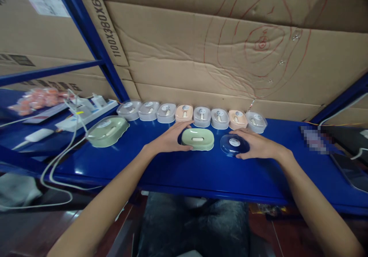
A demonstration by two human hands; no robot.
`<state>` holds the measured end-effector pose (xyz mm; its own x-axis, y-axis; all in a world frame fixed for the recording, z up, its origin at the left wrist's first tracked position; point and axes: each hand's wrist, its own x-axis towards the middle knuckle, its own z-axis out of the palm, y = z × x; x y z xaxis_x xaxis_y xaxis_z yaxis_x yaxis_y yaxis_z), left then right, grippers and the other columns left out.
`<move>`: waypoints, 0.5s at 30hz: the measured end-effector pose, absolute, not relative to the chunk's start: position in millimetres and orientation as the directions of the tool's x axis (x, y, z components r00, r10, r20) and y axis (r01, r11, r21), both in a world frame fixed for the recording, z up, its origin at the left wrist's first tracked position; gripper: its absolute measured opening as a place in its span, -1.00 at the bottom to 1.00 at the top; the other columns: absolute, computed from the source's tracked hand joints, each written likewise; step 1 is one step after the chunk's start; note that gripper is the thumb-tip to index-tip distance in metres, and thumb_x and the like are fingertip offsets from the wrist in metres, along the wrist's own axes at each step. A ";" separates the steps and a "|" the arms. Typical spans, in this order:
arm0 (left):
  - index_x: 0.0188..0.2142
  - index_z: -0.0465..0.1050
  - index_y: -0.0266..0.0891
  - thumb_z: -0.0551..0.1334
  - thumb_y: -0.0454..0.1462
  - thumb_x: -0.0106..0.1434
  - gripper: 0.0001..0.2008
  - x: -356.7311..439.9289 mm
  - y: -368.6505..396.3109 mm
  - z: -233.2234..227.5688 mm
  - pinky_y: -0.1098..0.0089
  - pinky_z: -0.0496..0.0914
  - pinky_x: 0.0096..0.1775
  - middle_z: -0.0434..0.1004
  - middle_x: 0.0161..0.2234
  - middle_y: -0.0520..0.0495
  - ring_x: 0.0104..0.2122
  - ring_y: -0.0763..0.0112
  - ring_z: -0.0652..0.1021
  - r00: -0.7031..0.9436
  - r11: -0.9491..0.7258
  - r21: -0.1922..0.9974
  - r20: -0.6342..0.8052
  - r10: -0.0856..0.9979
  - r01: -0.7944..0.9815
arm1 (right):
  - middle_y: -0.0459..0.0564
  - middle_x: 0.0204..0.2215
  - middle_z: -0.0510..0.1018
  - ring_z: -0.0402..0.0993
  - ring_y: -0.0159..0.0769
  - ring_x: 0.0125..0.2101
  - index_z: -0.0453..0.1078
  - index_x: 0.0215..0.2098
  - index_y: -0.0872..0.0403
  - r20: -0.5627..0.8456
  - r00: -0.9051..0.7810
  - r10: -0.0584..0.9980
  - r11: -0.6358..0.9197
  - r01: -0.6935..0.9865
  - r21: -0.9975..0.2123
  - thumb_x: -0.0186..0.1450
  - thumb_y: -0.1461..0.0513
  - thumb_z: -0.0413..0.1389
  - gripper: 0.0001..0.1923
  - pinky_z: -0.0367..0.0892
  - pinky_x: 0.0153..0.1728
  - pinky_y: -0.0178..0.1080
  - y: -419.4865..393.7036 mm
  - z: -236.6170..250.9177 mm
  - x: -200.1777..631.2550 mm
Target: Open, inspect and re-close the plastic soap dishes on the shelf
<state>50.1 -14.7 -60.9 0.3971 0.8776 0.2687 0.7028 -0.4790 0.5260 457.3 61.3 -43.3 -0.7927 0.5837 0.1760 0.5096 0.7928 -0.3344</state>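
On the glossy blue surface (201, 172) the left hand (168, 140) cups the pale green oval plastic soap box base (197, 139), fingers spread loosely round its left end. Just beside it, the right hand (257, 146) rests on the clear domed plastic lid (234, 144), fingers lightly curved over its right edge. Steadying the base flat suits a square, level fit. Behind stands a row of lidded grey and peach boxes (201, 116); a lidded green box (107, 131) sits left.
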 end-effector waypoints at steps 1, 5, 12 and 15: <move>0.52 0.13 0.02 0.50 0.17 0.16 0.06 50.4 -15.1 -59.7 -0.17 0.25 0.41 0.34 0.44 -0.17 0.38 -0.22 0.40 0.396 -0.477 0.528 0.268 0.878 0.702 | 0.08 0.27 0.57 0.53 0.24 0.25 0.38 0.41 -0.15 0.165 -0.795 0.584 0.788 0.505 -0.352 0.13 0.02 0.52 -0.08 0.47 0.26 0.26 62.1 -46.8 462.4; 0.52 0.16 -0.01 0.51 0.15 0.15 0.06 51.8 -14.7 -58.7 -0.17 0.31 0.38 0.39 0.41 -0.20 0.35 -0.23 0.45 0.398 -0.470 0.533 0.252 0.882 0.704 | 0.04 0.23 0.61 0.60 0.19 0.17 0.41 0.38 -0.18 0.170 -0.783 0.598 0.774 0.510 -0.376 0.12 0.06 0.52 -0.12 0.53 0.20 0.22 66.0 -50.6 467.8; 0.54 0.08 -0.03 0.53 0.12 0.14 0.11 52.3 -10.8 -67.8 -0.16 0.20 0.45 0.18 0.53 -0.22 0.46 -0.22 0.31 0.379 -0.463 0.540 0.266 0.886 0.703 | 0.10 0.09 0.64 0.58 0.25 0.08 0.46 0.33 -0.17 0.237 -0.798 0.555 0.824 0.486 -0.292 0.14 0.04 0.50 -0.19 0.49 0.14 0.23 64.2 -16.5 421.6; 0.55 0.07 -0.07 0.55 0.12 0.12 0.15 53.2 -9.9 -69.4 -0.17 0.14 0.47 0.14 0.55 -0.26 0.50 -0.24 0.23 0.360 -0.455 0.548 0.279 0.890 0.702 | 0.09 -0.04 0.65 0.59 0.22 -0.02 0.53 0.24 -0.14 0.303 -0.774 0.556 0.829 0.487 -0.277 0.13 0.05 0.49 -0.28 0.49 0.09 0.20 62.9 -4.7 408.0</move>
